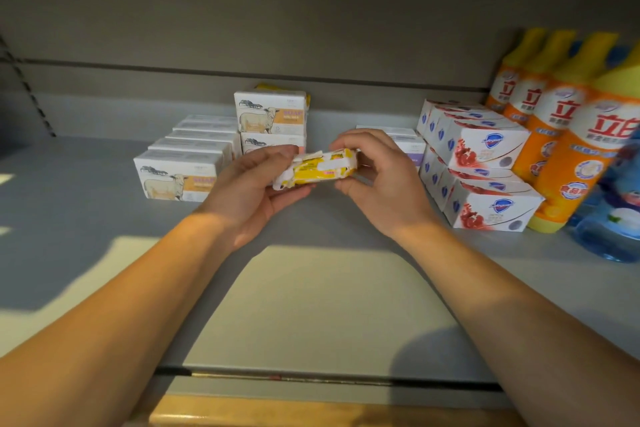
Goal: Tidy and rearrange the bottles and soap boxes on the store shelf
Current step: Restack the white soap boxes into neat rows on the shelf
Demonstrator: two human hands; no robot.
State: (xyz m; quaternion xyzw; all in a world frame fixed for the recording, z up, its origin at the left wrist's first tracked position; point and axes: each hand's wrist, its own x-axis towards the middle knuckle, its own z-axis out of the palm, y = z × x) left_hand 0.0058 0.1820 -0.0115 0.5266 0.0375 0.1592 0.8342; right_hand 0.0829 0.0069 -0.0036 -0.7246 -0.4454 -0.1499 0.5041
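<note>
Both my hands hold a yellow and white soap box point(320, 168) above the middle of the grey shelf point(86, 204). My left hand point(256, 191) cups its left end from below, and my right hand point(377, 180) grips its right end. The box's flaps look crumpled. Behind on the left stands a row of white sheep soap boxes point(180, 177), with two more stacked point(272, 116) behind my hands. On the right, red and white soap boxes point(485, 170) stand in two layers. Orange bottles with yellow caps point(561, 135) line the right side.
A blue translucent bottle point(616, 218) stands at the far right front. A pale box point(405, 142) lies partly hidden behind my right hand. A yellow box point(273, 87) peeks out behind the stacked sheep boxes. The shelf's front edge point(311, 374) runs below my forearms.
</note>
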